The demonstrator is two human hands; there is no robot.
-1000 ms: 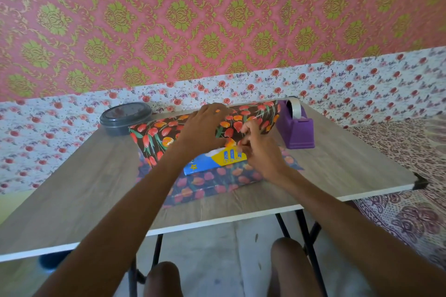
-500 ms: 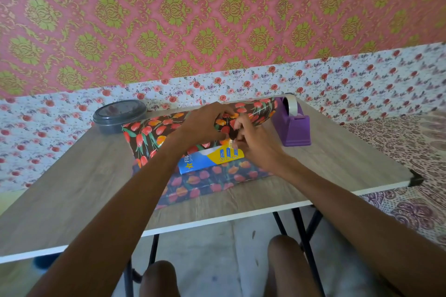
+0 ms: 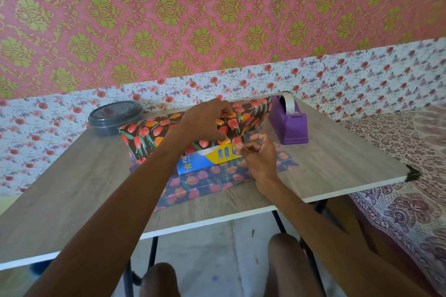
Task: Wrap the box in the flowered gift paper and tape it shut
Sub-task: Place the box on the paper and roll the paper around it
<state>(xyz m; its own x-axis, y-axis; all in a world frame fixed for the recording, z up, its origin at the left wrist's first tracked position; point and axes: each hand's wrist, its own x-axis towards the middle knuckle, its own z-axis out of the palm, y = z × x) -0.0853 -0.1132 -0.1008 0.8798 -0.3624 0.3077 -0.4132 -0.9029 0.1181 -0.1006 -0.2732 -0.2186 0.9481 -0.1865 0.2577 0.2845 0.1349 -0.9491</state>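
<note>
While the left hand [image 3: 205, 123] grips the paper [image 3: 149, 132] over the box [image 3: 207, 160], centre frame, right hand [image 3: 259, 154]: hold unclear. Seam step; next likely needs a strip from the tape dispenser [image 3: 288, 125].

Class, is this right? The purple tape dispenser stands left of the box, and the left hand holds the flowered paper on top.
No. In the head view the tape dispenser stands right of the box; the left hand does hold the flowered paper.

Blue-and-yellow box [image 3: 205, 160] lies half covered under dark tulip-printed gift paper [image 3: 149, 132]
</note>
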